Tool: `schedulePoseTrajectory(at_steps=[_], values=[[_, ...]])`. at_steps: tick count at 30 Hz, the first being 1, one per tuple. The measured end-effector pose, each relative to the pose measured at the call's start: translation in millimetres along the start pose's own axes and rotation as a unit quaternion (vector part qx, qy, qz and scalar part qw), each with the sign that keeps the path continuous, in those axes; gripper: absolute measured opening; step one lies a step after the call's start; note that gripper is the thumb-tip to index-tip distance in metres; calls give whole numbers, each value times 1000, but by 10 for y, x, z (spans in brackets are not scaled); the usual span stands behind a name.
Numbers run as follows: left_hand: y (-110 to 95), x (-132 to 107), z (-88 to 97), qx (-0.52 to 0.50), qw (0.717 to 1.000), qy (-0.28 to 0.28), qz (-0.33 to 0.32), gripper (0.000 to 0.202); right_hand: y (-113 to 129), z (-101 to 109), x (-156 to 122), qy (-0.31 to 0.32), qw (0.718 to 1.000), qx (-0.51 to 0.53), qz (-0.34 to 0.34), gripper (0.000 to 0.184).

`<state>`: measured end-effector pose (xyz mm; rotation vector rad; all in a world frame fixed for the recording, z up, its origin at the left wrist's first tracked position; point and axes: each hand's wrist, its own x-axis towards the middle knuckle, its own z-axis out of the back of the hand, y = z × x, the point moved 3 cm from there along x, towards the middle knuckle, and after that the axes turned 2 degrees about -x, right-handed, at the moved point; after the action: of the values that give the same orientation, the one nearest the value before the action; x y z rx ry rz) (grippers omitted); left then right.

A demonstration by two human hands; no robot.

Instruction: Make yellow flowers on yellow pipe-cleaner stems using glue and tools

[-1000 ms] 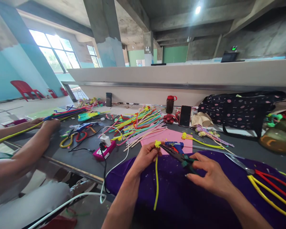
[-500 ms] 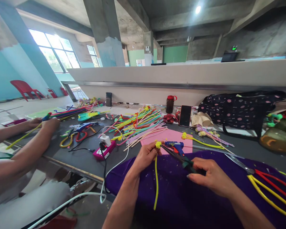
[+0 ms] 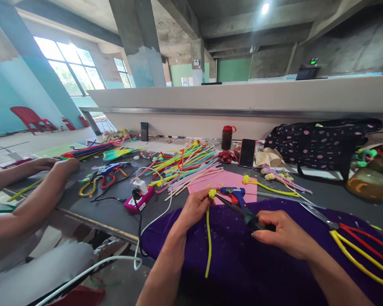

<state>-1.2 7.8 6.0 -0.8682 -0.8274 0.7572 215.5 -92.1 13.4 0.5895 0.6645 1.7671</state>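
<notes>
My left hand (image 3: 196,207) pinches a yellow pipe cleaner (image 3: 207,238) just below its curled tip; the stem hangs down over the purple cloth (image 3: 242,263). My right hand (image 3: 279,233) is closed round the green handles of a pair of pliers (image 3: 239,211), whose dark jaws point at the curled yellow tip. A blue glue gun (image 3: 234,194) lies on a pink sheet (image 3: 223,180) just behind the pliers.
A heap of coloured pipe cleaners (image 3: 185,163) covers the table's middle. A pink power strip (image 3: 139,199) with white cable sits left. Another person's arms (image 3: 35,187) work at the left. A phone (image 3: 247,153), jar (image 3: 227,137), spotted bag (image 3: 319,144) and scissors (image 3: 354,238) are nearby.
My right hand's fingers have closed tighter round the plier handles. The other person's yellow pipe cleaner at the left has dropped lower. My left hand has hardly moved.
</notes>
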Motion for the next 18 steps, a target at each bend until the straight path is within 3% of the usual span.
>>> schedulePoseTrajectory(at_steps=[4, 11, 18], values=[[37, 2, -16, -26, 999, 5, 17, 37, -3, 1, 26, -4, 1000, -4, 8, 28], [168, -3, -83, -220, 966, 68, 119, 32, -20, -24, 54, -9, 999, -26, 18, 30], [208, 12, -93, -155, 983, 28, 91, 23, -43, -38, 51, -3, 998, -55, 11, 32]])
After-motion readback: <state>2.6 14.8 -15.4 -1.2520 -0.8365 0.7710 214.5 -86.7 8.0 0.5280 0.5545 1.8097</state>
